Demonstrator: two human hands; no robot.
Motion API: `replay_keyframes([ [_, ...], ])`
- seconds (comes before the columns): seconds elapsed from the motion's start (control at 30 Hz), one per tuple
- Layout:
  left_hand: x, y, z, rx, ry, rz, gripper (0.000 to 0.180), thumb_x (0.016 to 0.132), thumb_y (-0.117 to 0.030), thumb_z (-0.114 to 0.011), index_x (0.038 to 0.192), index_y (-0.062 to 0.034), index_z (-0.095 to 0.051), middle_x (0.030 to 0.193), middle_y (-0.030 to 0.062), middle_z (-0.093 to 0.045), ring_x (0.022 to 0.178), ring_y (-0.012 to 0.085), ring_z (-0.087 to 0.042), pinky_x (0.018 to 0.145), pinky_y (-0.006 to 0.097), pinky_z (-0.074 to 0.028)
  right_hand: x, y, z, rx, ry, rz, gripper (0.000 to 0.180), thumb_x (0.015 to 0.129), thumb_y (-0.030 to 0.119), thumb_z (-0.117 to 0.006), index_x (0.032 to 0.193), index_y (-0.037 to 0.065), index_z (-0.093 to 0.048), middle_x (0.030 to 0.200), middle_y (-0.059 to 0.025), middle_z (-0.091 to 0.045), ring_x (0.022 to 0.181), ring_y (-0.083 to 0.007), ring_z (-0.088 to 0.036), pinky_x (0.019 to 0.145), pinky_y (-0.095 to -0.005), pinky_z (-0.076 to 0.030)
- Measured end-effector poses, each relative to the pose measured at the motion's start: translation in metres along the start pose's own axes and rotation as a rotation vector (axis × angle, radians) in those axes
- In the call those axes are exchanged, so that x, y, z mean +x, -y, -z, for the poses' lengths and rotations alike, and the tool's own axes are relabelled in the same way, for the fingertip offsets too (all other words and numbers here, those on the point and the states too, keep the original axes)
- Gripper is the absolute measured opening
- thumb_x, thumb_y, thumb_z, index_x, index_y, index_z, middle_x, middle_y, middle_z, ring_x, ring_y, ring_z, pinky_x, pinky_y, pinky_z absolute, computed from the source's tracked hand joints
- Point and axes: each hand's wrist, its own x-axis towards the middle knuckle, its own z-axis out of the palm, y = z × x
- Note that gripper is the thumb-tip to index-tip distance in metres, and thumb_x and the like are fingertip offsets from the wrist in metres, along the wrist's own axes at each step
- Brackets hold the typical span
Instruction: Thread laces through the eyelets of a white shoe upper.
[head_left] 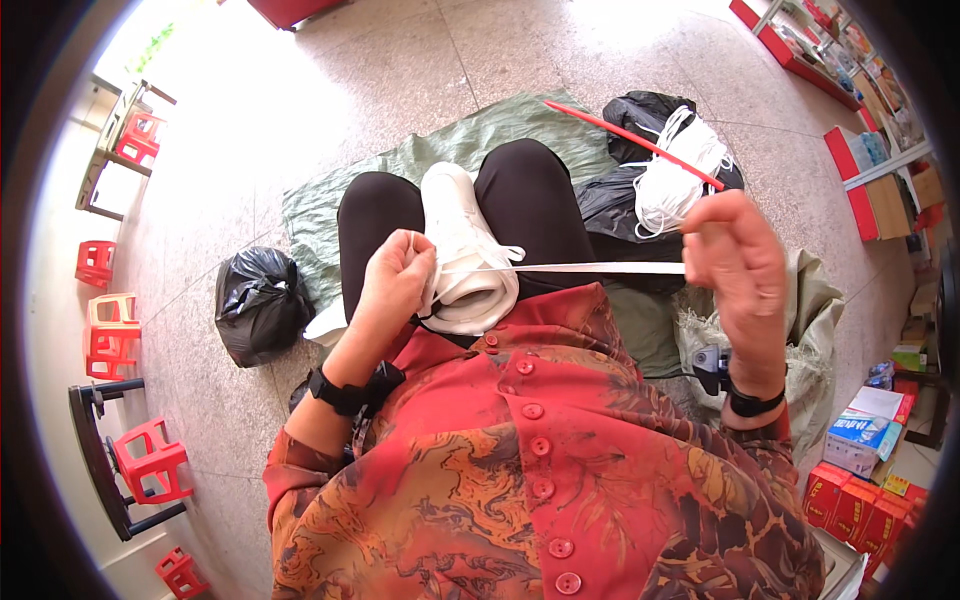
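A white lace-up shoe (455, 205) rests between my knees, its toe pointing away and its opening toward me. At the left of that opening, my left hand (398, 275) is pinched closed, and a white shoelace (600, 267) runs across the shoe to its fingers. The contents of that pinch are partly hidden. The lace is stretched level to the right, where my right hand (735, 250) grips it with curled fingers. From the top of the right hand's fingers a thin red stick (635, 140) slants up and to the left. A lace loop stands off the shoe's right side.
A bundle of white cord (685, 170) sits on black plastic bags (610, 205) at the right. A tied black bag (262, 305) stands left. Green sheeting (350, 165) covers the floor ahead. A pale woven sack (810, 320) lies right. Red stools (150, 462) line the left wall.
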Motion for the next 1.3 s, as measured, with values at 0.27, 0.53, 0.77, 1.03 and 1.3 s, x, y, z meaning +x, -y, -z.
replay_keyframes([
  [0.27,0.040,-0.041,0.000,0.599,0.293,-0.297,0.014,0.081,-0.010,-0.073,0.088,-0.0008,-0.065,0.065,-0.0043,-0.049,0.059,0.0041,-0.042,0.051,0.022,-0.033,0.007,-0.072,-0.087,-0.358,0.579,0.311,0.024,0.083,-0.001,-0.055,0.107,-0.002,-0.059,0.092,-0.0203,-0.060,0.081,-0.0379,-0.063,0.072,-0.0417,-0.053],
  [0.53,0.056,-0.037,0.002,0.593,0.245,-0.420,0.008,0.083,-0.002,-0.058,0.082,-0.0001,-0.051,0.064,0.0024,-0.053,0.050,0.0087,-0.051,0.042,0.025,-0.041,0.015,-0.113,-0.158,-0.705,0.583,0.387,0.026,0.082,0.008,-0.062,0.104,-0.003,-0.056,0.088,-0.0206,-0.060,0.081,-0.0381,-0.065,0.067,-0.0424,-0.055],
  [0.77,0.057,-0.052,-0.004,0.334,0.370,-0.169,0.013,0.084,-0.002,-0.058,0.083,-0.0052,-0.046,0.061,-0.0020,-0.046,0.044,0.0054,-0.044,0.037,0.023,-0.036,0.014,-0.114,-0.157,-0.408,0.598,0.318,0.016,0.074,0.011,-0.062,0.088,0.002,-0.060,0.080,-0.0199,-0.063,0.081,-0.0367,-0.065,0.070,-0.0458,-0.051],
  [1.03,0.057,-0.070,-0.017,0.372,0.557,-0.128,0.014,0.081,-0.007,-0.063,0.076,-0.0068,-0.050,0.066,-0.0048,-0.046,0.054,0.0039,-0.047,0.045,0.021,-0.039,0.033,-0.029,-0.143,-0.062,0.843,0.184,0.013,0.088,0.007,-0.057,0.077,0.001,-0.052,0.070,-0.0130,-0.053,0.065,-0.0258,-0.052,0.065,-0.0368,-0.043],
  [1.3,0.014,-0.088,0.005,0.307,0.713,-0.539,0.027,0.100,-0.022,-0.052,0.107,0.0027,-0.061,0.095,0.0053,-0.062,0.096,0.0129,-0.057,0.088,0.028,-0.045,0.094,0.054,-0.068,-0.011,0.372,0.424,0.021,0.094,0.020,-0.055,0.088,0.001,-0.061,0.075,-0.0120,-0.062,0.071,-0.0169,-0.059,0.064,-0.0337,-0.044],
])
